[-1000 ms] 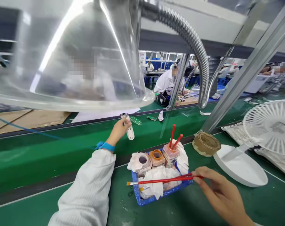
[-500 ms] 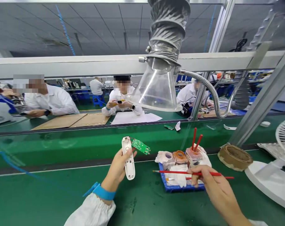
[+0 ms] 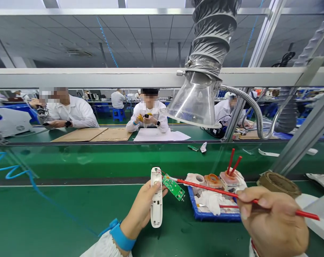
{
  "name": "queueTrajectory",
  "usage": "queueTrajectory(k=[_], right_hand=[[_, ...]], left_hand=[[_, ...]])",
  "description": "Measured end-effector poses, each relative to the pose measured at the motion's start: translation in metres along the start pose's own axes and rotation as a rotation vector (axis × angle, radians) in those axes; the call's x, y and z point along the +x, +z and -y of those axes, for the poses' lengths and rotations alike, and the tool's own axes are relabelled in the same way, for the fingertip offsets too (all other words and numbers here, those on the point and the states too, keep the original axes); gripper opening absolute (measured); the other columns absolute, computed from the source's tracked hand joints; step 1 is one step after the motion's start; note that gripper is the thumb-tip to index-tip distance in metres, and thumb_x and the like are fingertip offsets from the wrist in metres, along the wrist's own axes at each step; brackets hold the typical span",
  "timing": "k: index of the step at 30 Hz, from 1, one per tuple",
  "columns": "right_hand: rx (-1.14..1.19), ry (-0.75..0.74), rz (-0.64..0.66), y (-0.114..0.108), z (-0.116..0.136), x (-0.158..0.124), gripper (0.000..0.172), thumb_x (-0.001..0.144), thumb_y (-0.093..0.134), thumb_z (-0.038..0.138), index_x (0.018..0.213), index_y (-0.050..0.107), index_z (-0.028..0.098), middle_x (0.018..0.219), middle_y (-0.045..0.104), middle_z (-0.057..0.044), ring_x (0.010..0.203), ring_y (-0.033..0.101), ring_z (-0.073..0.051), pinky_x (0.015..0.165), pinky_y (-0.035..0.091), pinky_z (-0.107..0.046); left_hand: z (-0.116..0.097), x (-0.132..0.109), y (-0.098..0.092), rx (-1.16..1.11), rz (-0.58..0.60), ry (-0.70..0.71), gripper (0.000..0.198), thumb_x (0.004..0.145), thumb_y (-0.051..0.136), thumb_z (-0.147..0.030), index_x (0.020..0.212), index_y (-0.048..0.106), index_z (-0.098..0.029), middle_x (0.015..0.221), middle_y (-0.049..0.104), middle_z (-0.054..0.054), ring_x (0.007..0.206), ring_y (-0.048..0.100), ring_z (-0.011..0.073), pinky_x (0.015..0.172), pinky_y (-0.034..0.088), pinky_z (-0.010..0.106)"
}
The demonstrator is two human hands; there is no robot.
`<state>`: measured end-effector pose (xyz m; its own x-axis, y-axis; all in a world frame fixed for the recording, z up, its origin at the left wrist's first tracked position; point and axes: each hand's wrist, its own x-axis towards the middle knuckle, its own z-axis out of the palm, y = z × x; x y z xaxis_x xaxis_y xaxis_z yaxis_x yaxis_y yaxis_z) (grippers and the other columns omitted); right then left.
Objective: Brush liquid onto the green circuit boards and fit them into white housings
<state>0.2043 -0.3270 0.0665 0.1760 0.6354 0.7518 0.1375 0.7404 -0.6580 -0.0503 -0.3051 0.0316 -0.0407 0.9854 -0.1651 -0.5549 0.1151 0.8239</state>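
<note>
My left hand (image 3: pixel 144 201) is closed around a long white plastic housing (image 3: pixel 156 210), its inner side facing up. Thin red wires join the housing's top to a green circuit board (image 3: pixel 174 188), which hangs tilted at its right. My right hand (image 3: pixel 274 217) pinches a thin red-handled brush (image 3: pixel 210 188), pointing left. The brush tip is at the upper left end of the board; whether it touches cannot be made out. Below the brush, a blue tray (image 3: pixel 215 216) holds white cloth, small jars and another red brush (image 3: pixel 228 206).
A clear extraction hood (image 3: pixel 195 103) hangs above the bench. Right of the tray are a tape roll (image 3: pixel 278 184) and a white fan base (image 3: pixel 319 225). Behind the bench, a green belt (image 3: pixel 97 162) carries a small board (image 3: pixel 192 147). Co-workers sit beyond it.
My right hand has carried the brush from over the tray, bringing its tip left and up to the circuit board. The housing sits lower and further right in view; the camera view has shifted too.
</note>
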Motion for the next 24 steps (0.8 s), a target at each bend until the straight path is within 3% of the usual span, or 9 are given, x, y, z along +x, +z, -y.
queueTrajectory(k=[3,5,10,16,24], right_hand=[[0.25,0.01,-0.034,0.01,0.001,0.001,0.027,0.095,0.036,0.035,0.075,0.049,0.022,0.072,0.062,-0.003,0.044,0.052,-0.012,0.039,0.043,-0.027],[0.337,0.039,0.01,0.011,0.001,0.002,0.024,0.094,0.041,0.034,0.076,0.053,0.021,0.075,0.064,-0.003,0.047,0.055,-0.012,0.042,0.046,-0.027],[0.31,0.016,0.079,0.009,0.0,0.003,0.022,0.094,0.042,0.031,0.08,0.057,0.023,0.078,0.064,-0.002,0.047,0.056,-0.013,0.043,0.048,-0.029],[0.253,-0.071,0.091,0.003,0.001,0.0,0.017,0.092,0.045,0.026,0.086,0.061,0.022,0.082,0.065,-0.004,0.051,0.058,-0.014,0.044,0.05,-0.03],[0.232,-0.071,0.103,0.001,0.024,0.003,0.022,0.09,0.05,0.036,0.078,0.063,0.024,0.073,0.067,-0.003,0.046,0.058,-0.015,0.042,0.052,-0.03]], left_hand=[[0.001,-0.003,0.001,0.004,0.023,-0.02,0.023,0.071,0.072,-0.028,0.091,0.067,-0.018,0.094,0.066,0.006,0.092,0.061,0.0191,0.091,0.048,0.035],[0.001,-0.005,0.001,0.009,0.032,-0.032,0.022,0.07,0.072,-0.028,0.09,0.067,-0.018,0.093,0.066,0.006,0.092,0.06,0.0187,0.091,0.048,0.035],[-0.001,-0.005,0.001,0.03,0.045,-0.041,0.021,0.067,0.075,-0.03,0.082,0.069,-0.016,0.082,0.066,0.005,0.085,0.06,0.017,0.091,0.046,0.033],[0.002,-0.001,-0.001,0.052,0.075,-0.035,0.024,0.069,0.073,-0.031,0.085,0.069,-0.014,0.087,0.067,0.008,0.09,0.061,0.0197,0.093,0.044,0.032],[0.0,-0.002,0.0,0.056,0.069,-0.042,0.024,0.067,0.074,-0.031,0.083,0.069,-0.014,0.088,0.068,0.009,0.09,0.062,0.0201,0.092,0.044,0.031]])
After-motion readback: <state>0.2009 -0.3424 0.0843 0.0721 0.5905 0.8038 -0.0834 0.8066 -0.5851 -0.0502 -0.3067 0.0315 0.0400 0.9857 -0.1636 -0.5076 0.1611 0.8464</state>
